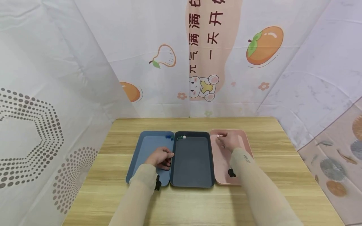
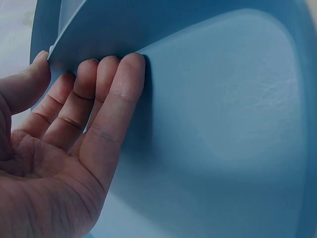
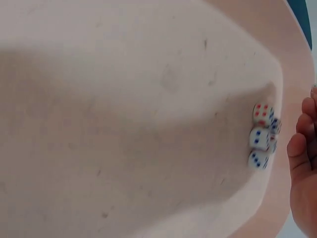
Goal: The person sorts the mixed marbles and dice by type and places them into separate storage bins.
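Observation:
My left hand point(image 1: 161, 157) is at the right side of the light blue tray point(image 1: 136, 160). In the left wrist view its thumb point(image 2: 39, 74) is at the rim while curled fingers point(image 2: 130, 74) lie against the inner wall, so the hand pinches that wall. My right hand point(image 1: 229, 141) is over the pink tray point(image 1: 223, 179), fingertips near small white dice point(image 1: 219, 136). In the right wrist view several white dice point(image 3: 259, 138) with red and blue dots cluster by the tray wall. That hand's fingers are cut off by the frame; whether they hold a die is hidden.
Between both trays stands a dark grey-blue tray point(image 1: 193, 163), with small green dice point(image 1: 179, 137) and a white die point(image 1: 184, 137) in its far left corner. Blue dice point(image 1: 169, 137) lie in the light blue tray's far right corner. A wooden table point(image 1: 192, 207) bears everything; printed curtains point(image 1: 158, 78) hang behind.

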Motion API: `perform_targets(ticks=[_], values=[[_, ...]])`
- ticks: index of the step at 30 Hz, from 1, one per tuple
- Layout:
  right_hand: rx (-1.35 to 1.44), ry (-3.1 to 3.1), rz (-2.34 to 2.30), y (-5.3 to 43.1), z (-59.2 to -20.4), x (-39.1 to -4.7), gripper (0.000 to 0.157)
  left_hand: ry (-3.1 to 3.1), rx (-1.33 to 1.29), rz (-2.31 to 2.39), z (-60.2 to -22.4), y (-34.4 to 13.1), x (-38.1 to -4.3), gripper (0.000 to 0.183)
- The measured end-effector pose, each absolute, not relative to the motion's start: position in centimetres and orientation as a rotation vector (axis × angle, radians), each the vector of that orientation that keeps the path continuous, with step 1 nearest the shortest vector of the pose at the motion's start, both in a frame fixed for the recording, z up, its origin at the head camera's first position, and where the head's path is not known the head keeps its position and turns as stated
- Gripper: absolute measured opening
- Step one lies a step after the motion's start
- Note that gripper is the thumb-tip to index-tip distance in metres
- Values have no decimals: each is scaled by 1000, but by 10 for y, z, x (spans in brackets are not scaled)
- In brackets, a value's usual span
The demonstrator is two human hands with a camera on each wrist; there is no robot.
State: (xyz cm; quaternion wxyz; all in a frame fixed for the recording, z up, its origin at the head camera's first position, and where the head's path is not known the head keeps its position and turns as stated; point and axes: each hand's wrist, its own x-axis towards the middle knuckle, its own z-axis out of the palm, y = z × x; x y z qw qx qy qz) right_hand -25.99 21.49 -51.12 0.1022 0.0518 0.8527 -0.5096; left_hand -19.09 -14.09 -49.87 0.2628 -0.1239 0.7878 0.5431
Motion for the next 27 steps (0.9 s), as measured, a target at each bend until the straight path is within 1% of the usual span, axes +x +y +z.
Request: perform_targets(ticks=[6,11,20,27], values=[[199,2648,-1487,232,-518,-257,33,2125,-339,1471,-498,-141,-191,16],[277,2681,-1440,243,-519,-254,28,2137,-346,1467,-497,-139,-190,16],[374,2626,-1378,260,-520,-250,32,2146,-347,1459,-494,-139,-187,16],[331,2744,-1244,258,-521,-248,30,2149,-340,1460,-492,-139,-185,17]])
